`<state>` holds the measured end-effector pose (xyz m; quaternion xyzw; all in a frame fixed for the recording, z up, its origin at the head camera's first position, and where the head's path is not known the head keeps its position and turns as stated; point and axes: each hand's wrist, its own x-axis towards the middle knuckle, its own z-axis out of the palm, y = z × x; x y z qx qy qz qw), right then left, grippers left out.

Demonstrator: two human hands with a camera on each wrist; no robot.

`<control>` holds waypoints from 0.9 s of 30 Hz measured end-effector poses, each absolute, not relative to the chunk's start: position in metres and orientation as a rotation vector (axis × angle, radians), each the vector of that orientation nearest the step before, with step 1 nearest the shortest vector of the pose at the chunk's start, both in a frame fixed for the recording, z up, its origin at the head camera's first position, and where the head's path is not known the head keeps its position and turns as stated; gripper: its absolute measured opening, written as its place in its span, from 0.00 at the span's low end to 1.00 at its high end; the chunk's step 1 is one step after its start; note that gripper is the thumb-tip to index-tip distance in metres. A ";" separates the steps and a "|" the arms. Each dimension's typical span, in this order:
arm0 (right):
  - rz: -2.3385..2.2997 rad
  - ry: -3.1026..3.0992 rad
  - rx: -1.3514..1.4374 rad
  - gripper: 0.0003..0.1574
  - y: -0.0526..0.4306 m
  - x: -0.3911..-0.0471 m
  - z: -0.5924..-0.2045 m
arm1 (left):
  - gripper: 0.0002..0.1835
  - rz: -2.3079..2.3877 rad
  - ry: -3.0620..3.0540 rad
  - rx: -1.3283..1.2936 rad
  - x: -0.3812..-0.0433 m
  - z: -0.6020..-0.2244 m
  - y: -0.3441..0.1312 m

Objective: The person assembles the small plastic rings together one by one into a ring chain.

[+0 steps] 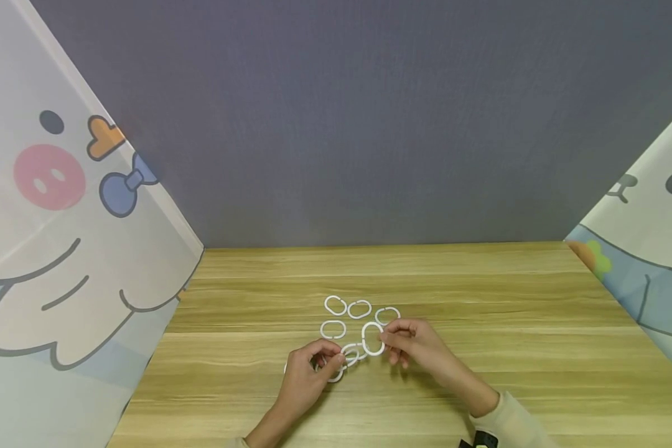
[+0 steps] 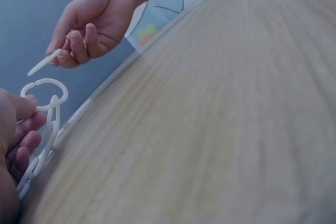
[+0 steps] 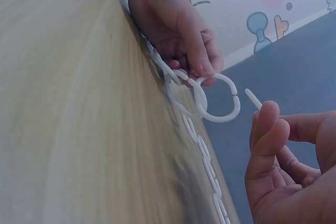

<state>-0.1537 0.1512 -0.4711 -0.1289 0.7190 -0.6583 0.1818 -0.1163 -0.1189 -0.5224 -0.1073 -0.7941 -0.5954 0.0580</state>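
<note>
wood table right under the grip, big grey wall beyond, cartoony panel off left, another panel off right

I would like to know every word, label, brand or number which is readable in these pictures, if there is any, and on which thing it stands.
No readable text in any of the three views.
White rings: no lettering visible.
Left wall panel and right wall panel: only cartoon drawings, no words visible.
Black device at the bottom edge: any marks are too small and blurred to read.
</note>
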 end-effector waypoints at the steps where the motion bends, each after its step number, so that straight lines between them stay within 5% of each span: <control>1: -1.856 2.026 -0.373 0.21 0.151 -0.153 -0.472 | 0.05 -1.803 -2.407 -0.325 -0.116 -0.522 -0.119; 27: -1.828 1.949 -0.429 0.18 0.145 -0.148 -0.481 | 0.05 -1.776 -2.397 -0.360 -0.116 -0.523 -0.119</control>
